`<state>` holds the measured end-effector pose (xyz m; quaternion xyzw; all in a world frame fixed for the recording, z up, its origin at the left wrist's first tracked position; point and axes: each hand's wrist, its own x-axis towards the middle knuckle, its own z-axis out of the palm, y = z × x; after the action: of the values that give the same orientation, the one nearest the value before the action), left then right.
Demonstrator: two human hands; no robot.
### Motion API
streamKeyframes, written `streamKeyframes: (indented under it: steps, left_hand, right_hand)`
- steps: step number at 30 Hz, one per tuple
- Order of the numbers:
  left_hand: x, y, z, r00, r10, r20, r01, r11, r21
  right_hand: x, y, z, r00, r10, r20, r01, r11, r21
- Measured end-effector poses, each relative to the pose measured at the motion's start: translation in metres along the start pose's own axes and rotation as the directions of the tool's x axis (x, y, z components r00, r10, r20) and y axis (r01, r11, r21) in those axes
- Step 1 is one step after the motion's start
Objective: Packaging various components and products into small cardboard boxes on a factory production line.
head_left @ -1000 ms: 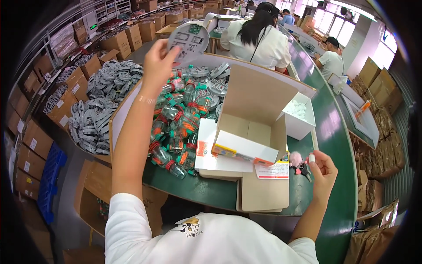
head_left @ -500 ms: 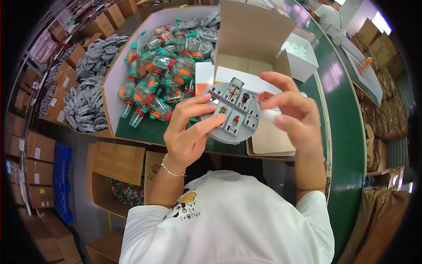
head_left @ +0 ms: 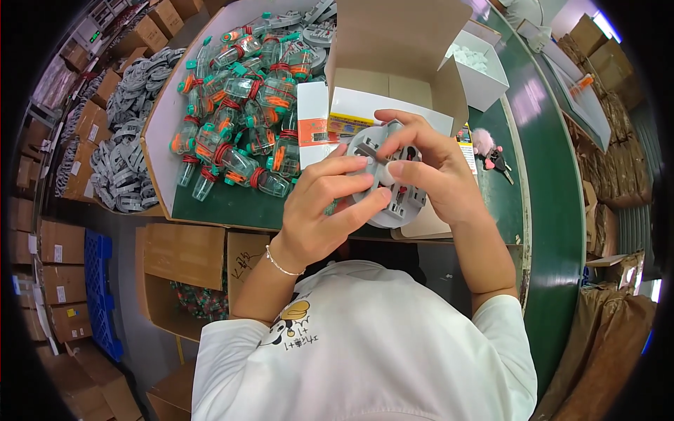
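My left hand (head_left: 319, 200) grips a round grey plastic base (head_left: 378, 216) by its left side, tilted up above the table edge. Small electrical parts, some with red wires, sit in the base's compartments. Fingers of my right hand (head_left: 439, 168) pinch a small white rounded piece (head_left: 386, 175) against the face of the base, near my left fingertips. Exactly how that piece meets the base is hidden by the fingers. Just beyond my hands stands an open cardboard box (head_left: 393, 81), with a yellow packet (head_left: 349, 121) at its front and a white-and-orange carton (head_left: 313, 130) to its left.
A wide tray on the green table (head_left: 225, 216) holds a heap of clear bottles (head_left: 239, 88) with green and orange parts. A white box (head_left: 484, 81) contains small white pieces. Keys with a pink pompom (head_left: 484, 142) lie right. Grey plastic parts (head_left: 130, 168) are piled far left.
My right hand has moved left, bringing the white piece from beside the base onto its face. The base has tilted and shifted slightly right. The head view has turned a little.
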<state>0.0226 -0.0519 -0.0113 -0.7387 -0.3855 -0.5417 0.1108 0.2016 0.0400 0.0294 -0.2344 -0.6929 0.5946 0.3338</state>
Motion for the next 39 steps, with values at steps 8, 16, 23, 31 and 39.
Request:
streamKeyframes:
  steps: [8, 16, 23, 31, 39]
  left_hand:
    - [0.007, -0.01, 0.002, 0.992, 0.017, -0.123, -0.005, 0.996, 0.094]
    - [0.03, -0.054, -0.018, 0.984, -0.105, -0.145, 0.135, 0.969, 0.209]
    - [0.018, -0.162, -0.065, 0.921, -0.35, 0.173, 0.128, 0.688, 0.714]
    - [0.024, -0.181, -0.091, 0.892, -0.286, 0.35, 0.055, 0.837, 0.545]
    - [0.049, -0.092, -0.11, 0.906, -0.28, -0.317, 0.356, 0.909, 0.217]
  right_hand:
    - [-0.006, -0.003, 0.015, 0.981, 0.12, -0.153, -0.066, 0.945, 0.32]
    - [0.056, 0.004, -0.016, 0.94, 0.061, -0.337, 0.05, 0.948, 0.313]
    - [0.09, 0.041, -0.019, 0.924, 0.162, -0.347, -0.166, 0.986, 0.02]
    - [0.091, 0.059, -0.028, 0.954, -0.031, -0.298, -0.191, 0.704, -0.684]
    - [0.035, -0.001, -0.045, 0.58, -0.791, -0.195, 0.3, 0.43, -0.851]
